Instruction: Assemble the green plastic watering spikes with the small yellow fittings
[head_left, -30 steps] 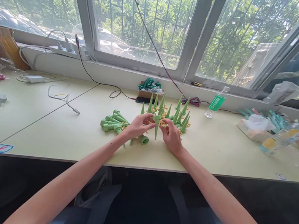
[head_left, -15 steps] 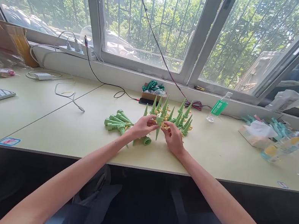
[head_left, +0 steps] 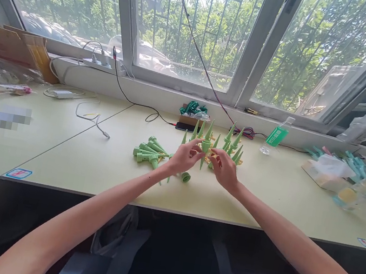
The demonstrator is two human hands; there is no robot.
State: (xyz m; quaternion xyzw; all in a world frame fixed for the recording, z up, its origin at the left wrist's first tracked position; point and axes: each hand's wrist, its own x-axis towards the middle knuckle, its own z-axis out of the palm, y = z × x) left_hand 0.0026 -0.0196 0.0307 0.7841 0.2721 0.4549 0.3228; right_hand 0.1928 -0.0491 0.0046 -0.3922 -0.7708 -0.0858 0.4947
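Pinching a tapered green plastic spike (head_left: pixel 205 146) tip-down near frame centre with the left hand (head_left: pixel 182 158), curling the right hand (head_left: pixel 227 171) narrowly beside it (holding anything? can't tell).

Bare tabletop (head_left: pixel 259 188) open at right | upright spikes (head_left: pixel 235 141) block beyond hands

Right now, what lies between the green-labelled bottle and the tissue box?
Head view: bare tabletop between bottle and tissue box; a dark cable runs farther back.
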